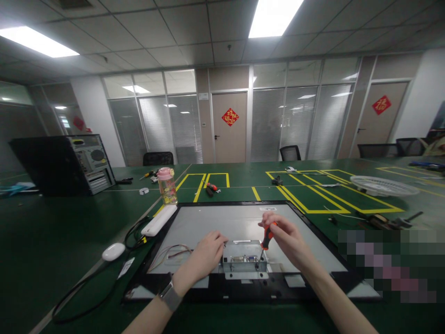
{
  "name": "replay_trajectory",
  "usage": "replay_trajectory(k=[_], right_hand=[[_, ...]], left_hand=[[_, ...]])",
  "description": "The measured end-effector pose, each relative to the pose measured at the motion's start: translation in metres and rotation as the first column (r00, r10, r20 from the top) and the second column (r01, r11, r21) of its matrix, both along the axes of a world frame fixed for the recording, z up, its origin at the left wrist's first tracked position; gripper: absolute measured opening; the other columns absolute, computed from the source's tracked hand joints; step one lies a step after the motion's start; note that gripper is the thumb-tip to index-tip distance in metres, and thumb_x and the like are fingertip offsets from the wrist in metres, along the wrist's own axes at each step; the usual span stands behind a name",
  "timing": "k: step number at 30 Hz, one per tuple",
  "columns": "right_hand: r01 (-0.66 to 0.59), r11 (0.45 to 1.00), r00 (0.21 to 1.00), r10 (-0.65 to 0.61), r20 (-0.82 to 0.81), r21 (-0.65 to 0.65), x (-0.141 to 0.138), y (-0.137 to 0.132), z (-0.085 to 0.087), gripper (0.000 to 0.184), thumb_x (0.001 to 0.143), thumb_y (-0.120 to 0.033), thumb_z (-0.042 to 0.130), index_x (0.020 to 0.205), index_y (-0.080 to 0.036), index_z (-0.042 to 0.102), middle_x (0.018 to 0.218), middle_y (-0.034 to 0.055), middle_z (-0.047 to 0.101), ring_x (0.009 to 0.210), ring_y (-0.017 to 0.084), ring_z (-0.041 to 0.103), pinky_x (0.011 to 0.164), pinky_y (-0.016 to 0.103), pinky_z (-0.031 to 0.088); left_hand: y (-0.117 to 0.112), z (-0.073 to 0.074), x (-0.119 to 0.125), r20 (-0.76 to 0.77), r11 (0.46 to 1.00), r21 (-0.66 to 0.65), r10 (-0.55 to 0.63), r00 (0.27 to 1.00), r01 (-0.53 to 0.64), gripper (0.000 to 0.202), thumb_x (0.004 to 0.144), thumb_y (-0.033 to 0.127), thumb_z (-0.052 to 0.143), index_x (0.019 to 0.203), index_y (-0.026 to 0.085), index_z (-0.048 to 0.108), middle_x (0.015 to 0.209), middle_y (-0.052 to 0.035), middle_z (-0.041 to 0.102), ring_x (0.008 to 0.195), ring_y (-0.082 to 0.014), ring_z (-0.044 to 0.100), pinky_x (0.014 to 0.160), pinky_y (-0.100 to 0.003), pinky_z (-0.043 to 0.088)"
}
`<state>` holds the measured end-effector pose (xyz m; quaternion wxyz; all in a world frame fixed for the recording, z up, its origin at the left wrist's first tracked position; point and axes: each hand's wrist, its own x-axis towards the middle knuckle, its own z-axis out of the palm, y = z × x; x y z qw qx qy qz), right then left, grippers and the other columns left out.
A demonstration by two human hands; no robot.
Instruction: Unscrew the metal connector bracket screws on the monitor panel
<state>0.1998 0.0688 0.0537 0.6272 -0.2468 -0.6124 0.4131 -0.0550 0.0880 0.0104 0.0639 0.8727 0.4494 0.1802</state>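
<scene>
A flat display panel (222, 220) with a black frame lies back side up before me. Near its front edge stands a silver metal bracket (239, 267) carrying connector ports. My right hand (290, 236) grips a red and black screwdriver (267, 235), its shaft tilted down to the right part of the bracket, by a port. At the bracket's left side, my left hand (207, 253) has its fingers together against the metal; the fingertips are partly hidden. Thin wires (175, 250) run across the panel to the left of that hand.
Left of the panel are a white power strip (160, 221), a black cable (83, 317), a white mouse (113, 251) and a pink-lidded bottle (167, 186). A computer case (62, 164) stands far left. Beyond the panel lies another red-handled tool (212, 187). A white ring-shaped part (378, 185) is at right.
</scene>
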Motion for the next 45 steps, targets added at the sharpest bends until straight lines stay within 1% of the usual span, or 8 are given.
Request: replay_trajectory(k=[5, 12, 17, 25, 30, 35, 41, 45], right_hand=[[-0.154, 0.98, 0.986, 0.145, -0.075, -0.123, -0.0038, -0.0033, 0.0021, 0.03, 0.083, -0.048, 0.063, 0.102, -0.026, 0.07, 0.082, 0.0062, 0.066, 0.078, 0.022, 0.06, 0.069, 0.036, 0.051], [-0.07, 0.995, 0.994, 0.064, -0.089, -0.067, -0.0013, 0.0025, -0.0023, 0.019, 0.076, -0.043, 0.074, 0.079, -0.024, 0.073, 0.092, 0.0042, 0.062, 0.09, 0.021, 0.057, 0.087, 0.036, 0.046], [-0.134, 0.984, 0.985, 0.12, -0.122, -0.118, -0.0025, 0.0009, -0.002, 0.027, 0.083, -0.042, 0.068, 0.106, -0.028, 0.069, 0.082, 0.0031, 0.066, 0.082, 0.02, 0.059, 0.078, 0.034, 0.047], [-0.128, 0.986, 0.984, 0.113, -0.14, -0.106, -0.0025, 0.0028, -0.0034, 0.02, 0.081, -0.044, 0.069, 0.084, -0.024, 0.072, 0.096, 0.0042, 0.061, 0.092, 0.021, 0.057, 0.091, 0.038, 0.045], [-0.136, 0.979, 0.984, 0.115, -0.138, -0.15, -0.004, 0.0012, -0.002, 0.027, 0.082, -0.045, 0.067, 0.1, -0.024, 0.071, 0.083, 0.004, 0.063, 0.081, 0.02, 0.058, 0.077, 0.035, 0.047], [-0.2, 0.97, 0.965, 0.17, -0.201, -0.141, -0.0071, -0.0012, 0.0039, 0.02, 0.084, -0.041, 0.064, 0.091, -0.022, 0.068, 0.081, 0.0044, 0.064, 0.074, 0.02, 0.061, 0.07, 0.034, 0.048], [-0.086, 0.991, 0.995, 0.081, -0.052, -0.098, -0.0037, 0.0002, 0.0024, 0.026, 0.084, -0.042, 0.063, 0.102, -0.023, 0.067, 0.091, 0.0066, 0.067, 0.084, 0.024, 0.065, 0.077, 0.039, 0.05], [0.127, 0.992, 0.989, -0.125, 0.084, -0.02, -0.0026, 0.0025, -0.001, 0.024, 0.076, -0.04, 0.074, 0.092, -0.024, 0.069, 0.08, 0.0019, 0.064, 0.071, 0.019, 0.061, 0.067, 0.031, 0.05]], left_hand=[[-0.0008, 0.0022, 0.0007, -0.017, 1.0, 0.004, -0.002, 1.0, 0.002, 0.03, 0.098, 0.016, 0.035, 0.115, 0.02, 0.059, 0.105, -0.006, 0.056, 0.099, -0.0188, 0.053, 0.089, -0.03, 0.043], [-0.0002, 0.001, 0.0006, -0.014, 1.0, 0.014, 0.004, 1.0, -0.004, 0.028, 0.098, 0.016, 0.035, 0.11, 0.02, 0.06, 0.104, -0.0058, 0.056, 0.098, -0.0188, 0.053, 0.086, -0.03, 0.043], [0.002, -0.0014, 0.0005, -0.023, 1.0, 0.017, -0.002, 1.0, 0.003, 0.029, 0.097, 0.014, 0.035, 0.112, 0.02, 0.06, 0.105, -0.0059, 0.057, 0.099, -0.0185, 0.053, 0.088, -0.03, 0.043], [-0.0005, 0.0014, 0.001, -0.009, 1.0, 0.019, -0.006, 1.0, 0.006, 0.029, 0.097, 0.014, 0.036, 0.112, 0.019, 0.06, 0.104, -0.0058, 0.057, 0.098, -0.0185, 0.053, 0.088, -0.03, 0.043], [-0.0003, 0.0014, 0.0002, 0.004, 1.0, 0.018, -0.009, 1.0, 0.009, 0.029, 0.097, 0.015, 0.036, 0.113, 0.02, 0.06, 0.105, -0.0056, 0.057, 0.099, -0.0185, 0.053, 0.089, -0.03, 0.043], [0.0005, 0.0006, 0.0002, 0.001, 1.0, 0.008, -0.007, 1.0, 0.007, 0.03, 0.096, 0.014, 0.036, 0.114, 0.02, 0.06, 0.106, -0.0062, 0.057, 0.1, -0.0189, 0.053, 0.091, -0.031, 0.043], [0.001, -0.0002, 0.0002, 0.002, 1.0, 0.011, -0.009, 1.0, 0.009, 0.029, 0.096, 0.013, 0.037, 0.113, 0.02, 0.06, 0.105, -0.0058, 0.057, 0.099, -0.0186, 0.053, 0.09, -0.03, 0.042], [0.0014, -0.001, -0.0001, -0.005, 1.0, 0.005, -0.007, 1.0, 0.007, 0.03, 0.096, 0.013, 0.037, 0.114, 0.02, 0.06, 0.105, -0.006, 0.057, 0.1, -0.0187, 0.052, 0.089, -0.029, 0.042]])
